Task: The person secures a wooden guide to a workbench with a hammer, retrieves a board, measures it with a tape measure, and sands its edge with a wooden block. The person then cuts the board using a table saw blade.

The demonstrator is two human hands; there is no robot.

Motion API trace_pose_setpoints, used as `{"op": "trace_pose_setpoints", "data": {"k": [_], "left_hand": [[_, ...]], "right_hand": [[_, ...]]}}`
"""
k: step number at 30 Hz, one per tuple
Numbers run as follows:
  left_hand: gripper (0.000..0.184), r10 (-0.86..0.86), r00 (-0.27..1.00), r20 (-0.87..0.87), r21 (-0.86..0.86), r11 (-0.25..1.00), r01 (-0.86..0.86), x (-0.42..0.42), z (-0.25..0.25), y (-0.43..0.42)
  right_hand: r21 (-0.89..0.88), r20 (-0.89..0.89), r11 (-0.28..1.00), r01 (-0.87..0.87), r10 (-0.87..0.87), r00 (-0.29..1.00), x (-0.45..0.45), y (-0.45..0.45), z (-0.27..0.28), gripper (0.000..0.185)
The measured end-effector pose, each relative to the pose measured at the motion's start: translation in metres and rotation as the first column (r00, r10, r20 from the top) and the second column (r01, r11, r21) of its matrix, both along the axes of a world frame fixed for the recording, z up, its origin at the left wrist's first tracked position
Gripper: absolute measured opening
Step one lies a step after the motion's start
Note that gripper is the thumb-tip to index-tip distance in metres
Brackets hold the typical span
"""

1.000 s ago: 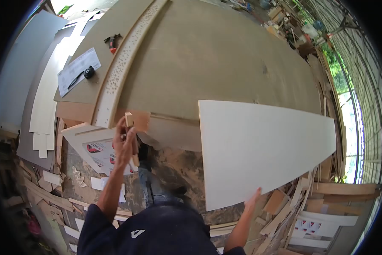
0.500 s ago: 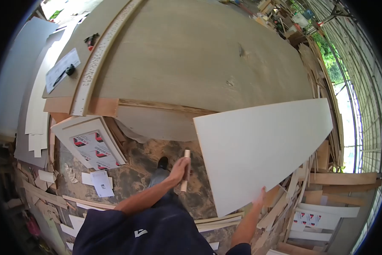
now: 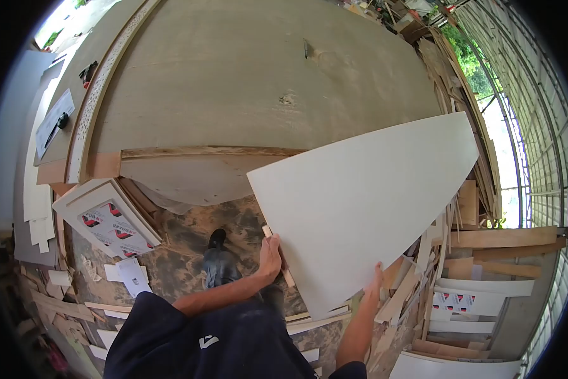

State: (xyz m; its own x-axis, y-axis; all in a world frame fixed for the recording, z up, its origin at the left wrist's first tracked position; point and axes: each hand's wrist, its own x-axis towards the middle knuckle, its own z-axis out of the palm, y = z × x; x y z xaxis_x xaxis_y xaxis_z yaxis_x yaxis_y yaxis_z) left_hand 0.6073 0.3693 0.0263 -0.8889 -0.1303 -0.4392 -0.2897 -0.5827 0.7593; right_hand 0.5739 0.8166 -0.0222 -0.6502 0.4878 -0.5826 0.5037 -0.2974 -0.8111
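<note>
A large white panel [image 3: 366, 208] with slanting sides lies tilted before me, its far part over the edge of the brown worktop [image 3: 221, 88]. My right hand [image 3: 375, 279] grips its near right edge, thumb on the face and the other fingers hidden beneath. My left hand [image 3: 270, 259] is closed round a short pale wooden block [image 3: 289, 278], which lies along the panel's left edge. The block seems to touch that edge, though the hand covers its middle.
A long speckled strip [image 3: 101, 82] lies on the worktop's left side, near a paper sheet [image 3: 54, 123] and a dark tool [image 3: 88, 74]. Printed boards [image 3: 116, 227] lean below. Wood offcuts [image 3: 400, 290] crowd the right. My shoe [image 3: 217, 238] stands on the dusty floor.
My left hand has brought the wooden block from beside the panel to its left edge. The panel has shifted left in view, along with the whole scene.
</note>
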Motion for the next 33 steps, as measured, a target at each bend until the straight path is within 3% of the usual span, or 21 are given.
{"op": "trace_pose_setpoints", "data": {"k": [4,7,9,10,11,12,15,16,18,20,21,25,29,31,32,33], "left_hand": [[0.045,0.108,0.993,0.041,-0.007,0.994,-0.107,-0.04,-0.009,0.028],[0.042,0.228,0.97,0.08,0.061,0.97,-0.234,-0.058,-0.013,0.041],[0.04,0.279,0.957,0.081,-0.046,0.96,-0.276,-0.063,-0.009,0.049],[0.041,0.323,0.943,0.076,-0.096,0.944,-0.316,-0.067,-0.014,0.053],[0.041,0.352,0.933,0.078,-0.093,0.934,-0.345,-0.064,-0.019,0.055],[0.042,0.313,0.947,0.075,-0.103,0.947,-0.305,-0.062,-0.017,0.054],[0.044,0.307,0.949,0.071,-0.152,0.944,-0.294,-0.064,-0.025,0.051],[0.047,0.317,0.946,0.074,-0.178,0.937,-0.3,-0.065,-0.03,0.053],[0.052,0.322,0.944,0.074,-0.168,0.937,-0.307,-0.064,-0.024,0.051],[0.059,0.317,0.945,0.086,-0.153,0.941,-0.302,-0.061,-0.017,0.052],[0.063,0.357,0.932,0.065,-0.153,0.926,-0.344,-0.062,-0.015,0.052],[0.07,0.398,0.917,0.003,-0.163,0.905,-0.392,-0.075,-0.013,0.036],[0.068,0.42,0.907,-0.041,-0.249,0.875,-0.416,-0.114,-0.021,0.014],[0.064,0.437,0.899,-0.019,-0.32,0.85,-0.42,-0.137,-0.016,-0.005],[0.064,0.438,0.899,0.008,-0.317,0.854,-0.413,-0.151,-0.027,-0.015],[0.062,0.478,0.874,-0.085,-0.344,0.809,-0.476,-0.17,-0.043,-0.026]], "right_hand": [[0.099,0.151,0.993,-0.066,0.051,0.987,-0.046,0.029,-0.018,0.066],[0.028,0.025,0.988,-0.154,0.153,0.988,-0.072,0.032,-0.021,0.069],[0.297,0.19,0.944,-0.14,0.085,0.978,-0.084,0.028,-0.004,0.068],[0.3,0.196,0.94,-0.163,0.107,0.975,-0.082,0.051,-0.017,0.068],[0.521,0.216,0.769,-0.372,0.303,0.928,-0.086,0.07,-0.03,0.065],[0.725,0.271,0.501,-0.473,0.425,0.864,-0.09,0.093,-0.048,0.063],[0.704,0.673,0.308,-0.64,-0.001,0.739,-0.1,-0.049,0.158,0.056],[0.87,0.476,0.13,-0.475,0.029,0.879,-0.115,-0.037,0.133,0.052],[0.959,0.267,-0.025,-0.281,0.396,0.878,-0.168,-0.046,0.108,0.052],[0.982,0.18,-0.072,-0.173,0.622,0.762,-0.226,-0.099,0.086,0.055],[0.951,0.293,-0.137,-0.278,0.693,0.659,-0.252,-0.133,0.088,0.061],[0.871,0.468,-0.328,-0.366,0.782,0.411,-0.356,-0.242,0.061,0.079],[0.832,0.514,-0.373,-0.412,0.796,0.318,-0.398,-0.3,0.038,0.083],[0.858,0.51,-0.402,-0.318,0.734,0.447,-0.4,-0.305,0.029,0.084],[0.845,0.532,-0.416,-0.338,0.727,0.435,-0.395,-0.305,0.03,0.084],[0.847,0.522,-0.401,-0.348,0.748,0.409,-0.392,-0.304,0.038,0.083]]}}
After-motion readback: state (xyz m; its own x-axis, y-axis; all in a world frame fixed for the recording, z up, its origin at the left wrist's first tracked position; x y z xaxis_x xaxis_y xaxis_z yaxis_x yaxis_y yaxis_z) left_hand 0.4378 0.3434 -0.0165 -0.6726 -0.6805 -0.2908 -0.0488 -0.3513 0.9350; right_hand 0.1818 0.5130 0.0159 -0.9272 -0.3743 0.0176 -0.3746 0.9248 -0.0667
